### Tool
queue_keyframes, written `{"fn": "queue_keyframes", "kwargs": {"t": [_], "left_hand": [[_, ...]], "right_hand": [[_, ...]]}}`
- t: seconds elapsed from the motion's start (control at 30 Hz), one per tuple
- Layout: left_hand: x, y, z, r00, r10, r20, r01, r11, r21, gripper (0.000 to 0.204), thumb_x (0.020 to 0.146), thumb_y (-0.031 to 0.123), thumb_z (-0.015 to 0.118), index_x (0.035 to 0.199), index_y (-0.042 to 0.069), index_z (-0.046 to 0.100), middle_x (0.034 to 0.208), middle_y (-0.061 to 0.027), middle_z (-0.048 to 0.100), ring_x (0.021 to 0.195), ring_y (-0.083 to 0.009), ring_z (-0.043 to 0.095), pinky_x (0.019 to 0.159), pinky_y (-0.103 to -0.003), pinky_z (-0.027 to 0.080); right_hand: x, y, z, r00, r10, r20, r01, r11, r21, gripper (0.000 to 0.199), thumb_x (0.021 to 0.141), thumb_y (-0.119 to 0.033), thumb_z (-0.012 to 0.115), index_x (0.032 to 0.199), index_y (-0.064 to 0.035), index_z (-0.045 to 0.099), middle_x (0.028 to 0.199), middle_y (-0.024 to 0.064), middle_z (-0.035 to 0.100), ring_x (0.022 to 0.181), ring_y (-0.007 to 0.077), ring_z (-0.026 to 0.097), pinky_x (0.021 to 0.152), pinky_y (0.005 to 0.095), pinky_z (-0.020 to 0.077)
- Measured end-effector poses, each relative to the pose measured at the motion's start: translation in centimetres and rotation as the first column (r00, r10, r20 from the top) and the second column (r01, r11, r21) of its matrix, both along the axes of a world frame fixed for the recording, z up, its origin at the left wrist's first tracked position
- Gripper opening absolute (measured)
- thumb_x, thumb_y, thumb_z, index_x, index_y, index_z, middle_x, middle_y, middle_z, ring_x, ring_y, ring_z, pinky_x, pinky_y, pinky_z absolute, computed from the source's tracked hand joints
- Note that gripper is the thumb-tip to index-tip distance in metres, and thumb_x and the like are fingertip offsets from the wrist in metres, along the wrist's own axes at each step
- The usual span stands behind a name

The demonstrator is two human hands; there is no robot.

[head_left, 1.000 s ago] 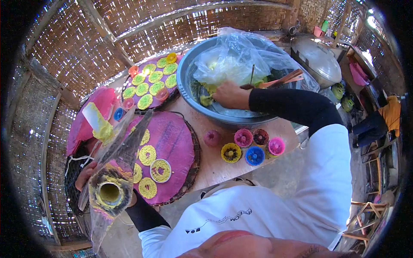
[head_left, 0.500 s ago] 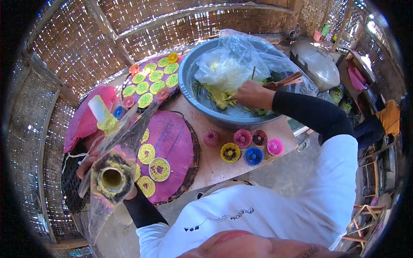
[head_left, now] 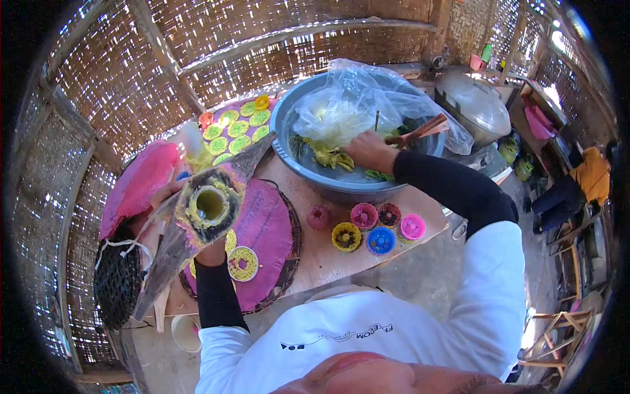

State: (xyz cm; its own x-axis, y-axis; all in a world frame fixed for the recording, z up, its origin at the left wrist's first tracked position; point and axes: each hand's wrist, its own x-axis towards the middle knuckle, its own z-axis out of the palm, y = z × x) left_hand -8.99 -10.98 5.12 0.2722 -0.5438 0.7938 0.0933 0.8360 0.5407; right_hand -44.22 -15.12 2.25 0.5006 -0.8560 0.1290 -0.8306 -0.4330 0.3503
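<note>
My left hand (head_left: 211, 253) is wrapped round a long wooden dough press (head_left: 203, 238) from beneath, mostly hidden by it. The press has a round dough-smeared opening facing up. Beyond it is a pale, blurred cylinder (head_left: 192, 142) with dough on its end; what supports it is hidden. Inside the large blue-grey basin (head_left: 282, 154), my right hand (head_left: 371, 151) has its fingers closed on yellow-green dough (head_left: 331, 156). Clear plastic sheeting (head_left: 348, 88) lies over more dough. Below the press, a ring mould (head_left: 243, 264) encircles lacy yellow dough on a round pink-covered tray (head_left: 272, 230).
Several colourful fluted moulds (head_left: 381, 240) stand on the table (head_left: 328, 262) nearest me. Another tray of lacy green rounds (head_left: 239, 127) lies at the far left. A large lidded metal pot (head_left: 469, 98) stands right of the basin. A person in orange (head_left: 590, 176) is at the far right.
The press has moved right and away from me and turned, with the pale cylinder shifting the same way. My right hand stays at the dough in the basin. The view has shifted slightly.
</note>
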Motion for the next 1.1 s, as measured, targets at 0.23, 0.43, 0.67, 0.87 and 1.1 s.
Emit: {"fn": "queue_keyframes", "kwargs": {"t": [0.23,0.43,0.67,0.87,1.1], "left_hand": [[0.5,3.9,1.0,0.992,0.086,0.094,-0.091,0.995,0.044,0.035,0.075,0.02,0.062,0.097,0.003,0.041,0.089,-0.012,0.054,0.079,-0.0183,0.057,0.071,-0.029,0.05],[0.4,4.2,0.4,0.999,-0.026,0.021,0.023,0.988,0.152,0.037,0.076,0.025,0.06,0.099,0.002,0.042,0.091,-0.0124,0.054,0.082,-0.0198,0.056,0.073,-0.031,0.049],[-0.2,3.2,0.1,0.92,-0.324,-0.219,0.373,0.895,0.244,0.041,0.077,0.031,0.058,0.102,0.002,0.043,0.093,-0.0128,0.054,0.086,-0.0216,0.055,0.075,-0.034,0.048],[-2.1,1.4,1.0,0.568,-0.651,-0.504,0.813,0.537,0.224,0.045,0.078,0.037,0.056,0.104,0.002,0.044,0.095,-0.0132,0.054,0.089,-0.0232,0.055,0.078,-0.036,0.047],[-3.3,1.3,2.5,0.43,-0.758,-0.491,0.897,0.422,0.133,0.045,0.081,0.043,0.049,0.106,0.005,0.044,0.102,-0.0139,0.053,0.094,-0.0257,0.054,0.082,-0.039,0.046]], "right_hand": [[0.0,0.9,2.1,0.974,0.209,-0.083,-0.2,0.975,0.101,0.009,0.067,-0.014,0.055,0.063,-0.0085,0.061,0.059,0.0089,0.059,0.059,0.0237,0.061,0.05,0.0365,0.0462],[0.2,0.1,-0.2,0.995,0.064,-0.077,-0.056,0.993,0.104,0.011,0.07,-0.016,0.053,0.067,-0.0085,0.061,0.061,0.0086,0.06,0.061,0.0238,0.061,0.051,0.0359,0.0459],[-1.2,-0.3,0.2,0.989,0.122,-0.078,-0.111,0.985,0.132,0.017,0.068,-0.015,0.054,0.083,-0.0164,0.06,0.058,0.0077,0.057,0.055,0.0253,0.059,0.046,0.039,0.0444],[-4.3,7.3,9.3,0.969,-0.187,0.163,0.165,0.977,0.138,0.027,0.068,-0.013,0.054,0.093,-0.0207,0.063,0.065,0.011,0.06,0.061,0.0284,0.06,0.051,0.0393,0.0462],[-0.7,14.4,16.6,0.861,-0.008,0.509,-0.011,0.999,0.034,0.032,0.074,-0.018,0.054,0.106,-0.0238,0.058,0.06,0.0135,0.054,0.054,0.0292,0.054,0.05,0.0395,0.0406]]}}
